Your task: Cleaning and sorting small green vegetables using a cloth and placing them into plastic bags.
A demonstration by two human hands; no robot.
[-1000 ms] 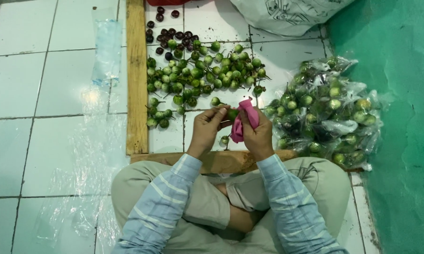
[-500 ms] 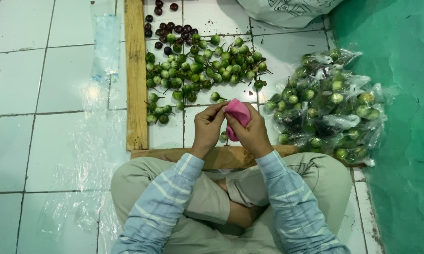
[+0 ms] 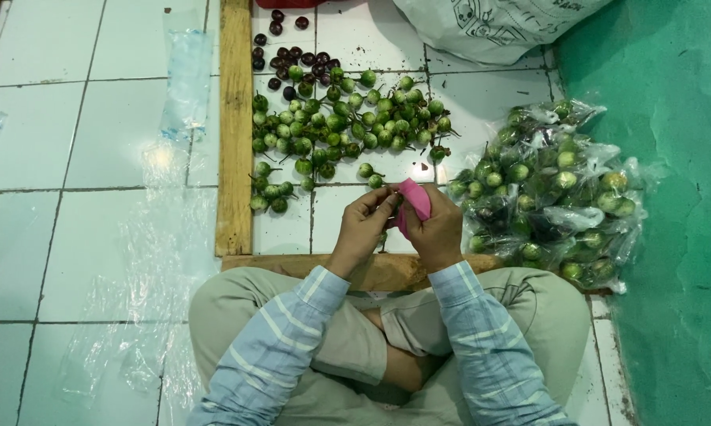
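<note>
Pink plastic piece [image 3: 415, 201] sits pinched between both my hands above the white tiled floor [image 3: 95, 142], just in front of my crossed legs. My right hand [image 3: 438, 229] closes around its lower edge; my left hand [image 3: 363, 225] has fingertips curled shut on something small at the pink piece's nine o'clock side. To do this well, I judge I should keep the pinch light and work close to my body so nothing slips. At twelve o'clock lies the loose pile of small green eggplants [image 3: 340, 126], a few dark purple ones beyond. At three o'clock sit the clear bags of packed eggplants [image 3: 553, 189]. What my left fingers actually hold is too small to tell, and the white sack [image 3: 490, 24] is cut off at the top.
</note>
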